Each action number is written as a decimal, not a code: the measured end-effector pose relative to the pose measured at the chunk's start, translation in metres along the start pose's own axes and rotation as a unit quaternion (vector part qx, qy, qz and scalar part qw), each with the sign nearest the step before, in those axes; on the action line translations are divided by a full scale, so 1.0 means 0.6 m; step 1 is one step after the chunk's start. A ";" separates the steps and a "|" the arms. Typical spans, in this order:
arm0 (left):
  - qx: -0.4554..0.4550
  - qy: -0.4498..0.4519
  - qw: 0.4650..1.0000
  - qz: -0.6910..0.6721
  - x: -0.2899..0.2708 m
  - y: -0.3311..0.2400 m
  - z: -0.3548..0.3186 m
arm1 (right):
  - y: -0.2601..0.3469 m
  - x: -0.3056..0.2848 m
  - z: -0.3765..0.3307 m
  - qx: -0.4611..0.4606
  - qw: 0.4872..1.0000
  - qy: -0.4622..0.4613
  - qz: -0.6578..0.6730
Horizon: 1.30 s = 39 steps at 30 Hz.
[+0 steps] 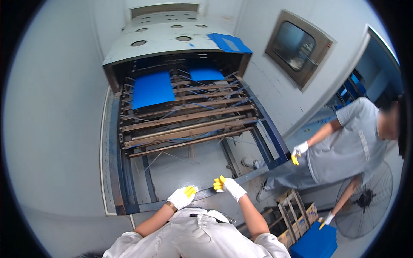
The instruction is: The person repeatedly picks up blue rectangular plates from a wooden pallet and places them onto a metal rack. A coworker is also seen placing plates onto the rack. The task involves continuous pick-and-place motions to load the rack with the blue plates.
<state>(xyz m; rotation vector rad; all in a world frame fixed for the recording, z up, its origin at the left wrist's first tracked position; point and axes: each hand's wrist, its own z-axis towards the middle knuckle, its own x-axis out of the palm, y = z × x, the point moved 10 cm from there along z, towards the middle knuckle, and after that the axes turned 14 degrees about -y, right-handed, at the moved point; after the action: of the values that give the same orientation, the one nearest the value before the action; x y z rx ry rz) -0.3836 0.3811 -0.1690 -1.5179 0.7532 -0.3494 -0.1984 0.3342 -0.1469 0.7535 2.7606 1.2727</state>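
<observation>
Head view: the white-gloved left grip (182, 198) is opened out, its yellow fingers extended near the dark front bar (206, 193); the right grip (230, 187), gloved alike, is half-curled and narrower near the same bar. Whether either touches it, I cannot tell. Beyond both grips, two blue sheets (153, 89) lie on the slatted rack (185, 123). Right of the right grip, a co-worker's grey shirt (340, 152) bears a pale marking (364, 145), too blurred to read; nearer, a blue stack (316, 241).
</observation>
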 end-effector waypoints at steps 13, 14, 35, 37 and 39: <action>-0.481 -0.097 0.563 -0.666 -0.081 0.118 -0.031 | 0.125 0.283 0.039 -0.007 0.992 0.114 -0.047; -0.491 -0.082 0.548 -0.673 -0.077 0.110 -0.026 | 0.146 0.296 0.033 -0.013 0.992 0.117 -0.040; -0.102 -0.185 0.975 -0.064 -0.220 0.220 0.048 | 0.471 0.635 0.237 -0.277 0.952 0.110 0.068; -0.123 -0.182 0.970 -0.102 -0.243 0.172 0.043 | 0.540 0.614 0.090 -0.528 0.788 0.007 -0.317; -0.238 -0.181 0.895 -0.331 -0.249 0.111 0.045 | 0.556 0.550 -0.008 -0.533 0.717 -0.042 -0.447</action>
<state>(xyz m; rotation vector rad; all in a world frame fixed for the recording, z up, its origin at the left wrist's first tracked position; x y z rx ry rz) -0.4920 0.5015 -0.2028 -2.2189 -0.0134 -0.3804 -0.3511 0.6568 0.1579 -0.5358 1.3538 1.9404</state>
